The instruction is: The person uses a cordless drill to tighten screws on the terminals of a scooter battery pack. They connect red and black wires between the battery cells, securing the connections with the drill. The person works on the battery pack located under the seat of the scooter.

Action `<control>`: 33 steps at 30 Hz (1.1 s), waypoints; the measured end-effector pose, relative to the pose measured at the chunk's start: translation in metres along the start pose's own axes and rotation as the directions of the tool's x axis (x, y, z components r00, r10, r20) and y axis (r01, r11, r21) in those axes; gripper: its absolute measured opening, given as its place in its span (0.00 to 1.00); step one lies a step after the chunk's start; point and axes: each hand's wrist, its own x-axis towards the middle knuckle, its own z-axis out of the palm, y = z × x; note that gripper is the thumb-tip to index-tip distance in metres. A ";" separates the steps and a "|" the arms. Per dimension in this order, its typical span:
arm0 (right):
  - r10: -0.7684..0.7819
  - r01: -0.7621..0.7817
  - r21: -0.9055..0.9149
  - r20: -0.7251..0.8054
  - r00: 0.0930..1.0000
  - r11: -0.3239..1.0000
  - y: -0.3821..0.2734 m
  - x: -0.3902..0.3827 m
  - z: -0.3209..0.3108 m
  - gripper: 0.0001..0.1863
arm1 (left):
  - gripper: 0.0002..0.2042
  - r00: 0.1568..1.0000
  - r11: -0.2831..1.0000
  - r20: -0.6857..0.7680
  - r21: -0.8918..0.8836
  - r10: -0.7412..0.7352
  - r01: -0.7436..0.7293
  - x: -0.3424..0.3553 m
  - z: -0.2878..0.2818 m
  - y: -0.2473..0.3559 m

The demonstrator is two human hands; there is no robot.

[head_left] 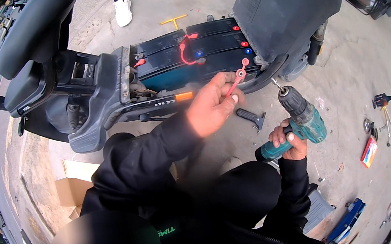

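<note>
My left hand [214, 104] pinches a short red battery cable [239, 77] with capped ends, holding it over the near edge of an electric scooter's floor. Just beyond lie several black batteries [161, 65], side by side in the opened footwell, with red and blue round terminals at their right ends. Another red cable [183, 54] curves across the batteries. Lower right, my right hand [288, 142] wraps the handle of a teal cordless drill [308, 122]. Its bit [276, 81] points up toward the scooter, apart from the batteries.
The scooter's dark front panel [274, 22] rises at the right, its seat [33, 32] at the left. A yellow T-handle wrench [173, 21] lies beyond. Near me are a black pedal-like part [251, 117] and cardboard box [74, 191]. Another person's white shoes [123, 13] stand at the top.
</note>
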 end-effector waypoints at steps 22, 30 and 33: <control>0.165 -0.210 -0.314 -0.164 0.973 0.926 0.057 0.036 0.052 0.20 | 0.21 0.958 0.956 -0.224 -0.272 -0.178 0.114 -0.017 -0.077 -0.036; 0.188 -0.240 -0.407 -0.165 0.968 0.881 0.053 0.037 0.047 0.20 | 0.22 0.965 0.977 -0.213 -0.179 -0.153 0.116 -0.013 -0.065 -0.032; 0.151 -0.227 -0.540 -0.183 0.972 0.810 0.050 0.031 0.039 0.17 | 0.22 0.972 0.987 -0.193 -0.116 -0.136 0.115 -0.012 -0.064 -0.036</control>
